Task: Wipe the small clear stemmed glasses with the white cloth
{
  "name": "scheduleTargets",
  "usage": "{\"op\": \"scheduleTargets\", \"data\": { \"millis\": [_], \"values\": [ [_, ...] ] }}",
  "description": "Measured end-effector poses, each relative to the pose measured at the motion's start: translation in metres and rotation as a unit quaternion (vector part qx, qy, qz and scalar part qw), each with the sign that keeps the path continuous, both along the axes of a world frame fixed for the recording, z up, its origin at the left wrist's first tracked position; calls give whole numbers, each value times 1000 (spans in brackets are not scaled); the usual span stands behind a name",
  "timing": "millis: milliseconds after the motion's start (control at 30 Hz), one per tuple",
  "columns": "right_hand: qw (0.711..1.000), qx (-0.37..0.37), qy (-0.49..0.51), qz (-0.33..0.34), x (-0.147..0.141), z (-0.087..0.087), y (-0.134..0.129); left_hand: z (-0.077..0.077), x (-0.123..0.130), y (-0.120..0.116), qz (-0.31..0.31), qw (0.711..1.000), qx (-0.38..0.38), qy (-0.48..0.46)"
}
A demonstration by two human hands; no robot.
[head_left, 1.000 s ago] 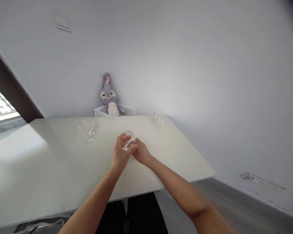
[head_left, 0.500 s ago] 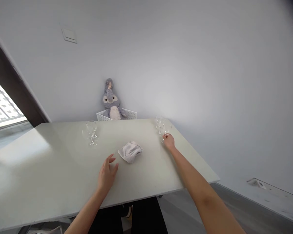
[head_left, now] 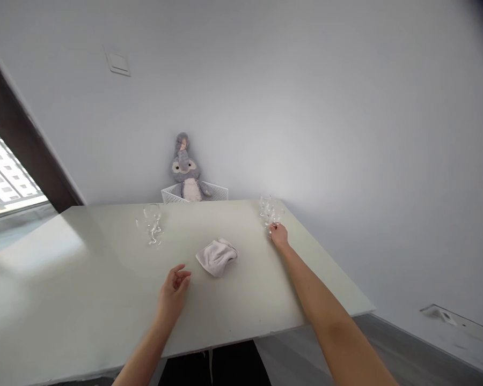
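At the right end of the table, my right hand (head_left: pixel 279 236) is closed round the stem of a clear wine glass (head_left: pixel 275 218). More stemmed glasses (head_left: pixel 265 203) stand just behind it, overlapping so that they are hard to tell apart. My left hand (head_left: pixel 174 289) is over the near middle of the table with nothing in it, its fingers loosely curled and apart from the thumb. To the right of that hand, not touching it, lies a crumpled pale cloth (head_left: pixel 217 257).
The white table (head_left: pixel 104 300) has another group of clear stemmed glasses (head_left: pixel 153 220) at its back left. Behind its far edge, a grey plush toy (head_left: pixel 191 188) sits in a white perforated basket (head_left: pixel 219 193) against the wall. A window (head_left: pixel 8 171) is at the left.
The fingers of my left hand have curled in slightly, and the hand sits a little nearer to me. My right hand stays on the glass. The view has tilted up a little.
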State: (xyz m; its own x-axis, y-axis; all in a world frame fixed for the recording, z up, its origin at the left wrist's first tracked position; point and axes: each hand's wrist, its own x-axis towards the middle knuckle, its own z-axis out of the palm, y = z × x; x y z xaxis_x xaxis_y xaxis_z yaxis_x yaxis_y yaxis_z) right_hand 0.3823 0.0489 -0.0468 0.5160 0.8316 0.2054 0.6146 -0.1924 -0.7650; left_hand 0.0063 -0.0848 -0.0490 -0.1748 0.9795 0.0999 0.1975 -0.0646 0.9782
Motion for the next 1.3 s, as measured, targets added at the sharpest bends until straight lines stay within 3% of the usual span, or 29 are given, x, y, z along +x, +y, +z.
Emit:
{"op": "scheduleTargets", "data": {
  "millis": [267,367,433,533,633,667,767,833,933,1000,1100,1167,1233,1300],
  "values": [
    [1000,-4,15,-26,-2,5,-6,7,2,-5,5,1000,-4,-31],
    [999,-7,20,-38,-5,8,-25,12,-2,-6,36,993,-7,-110],
    [1000,7,13,-9,-18,11,-43,17,-8,-2,73,981,-24,-177],
    [987,75,-41,135,-61,22,-76,29,-22,12,126,953,-41,-271],
    [921,104,-149,345,-124,34,-105,43,-33,35,163,910,-42,-380],
    [898,105,-198,379,-145,37,-112,47,-36,44,175,894,-34,-411],
    [860,82,-343,369,-194,42,-117,56,-41,71,179,832,-51,-523],
    [849,23,-398,347,-212,41,-109,59,-45,88,169,795,-82,-577],
    [847,-68,-416,322,-220,32,-93,62,-50,106,144,771,-92,-613],
    [851,-84,-410,318,-218,26,-85,62,-53,115,126,762,-88,-629],
    [877,-60,-354,319,-208,18,-79,61,-56,126,117,752,-76,-644],
    [921,-39,-243,303,-198,17,-74,60,-58,132,120,745,-69,-653],
    [962,-18,-52,266,-186,20,-68,62,-59,136,127,740,-64,-658],
    [956,19,193,218,-171,25,-59,66,-58,137,125,740,-60,-658]
  ]
}}
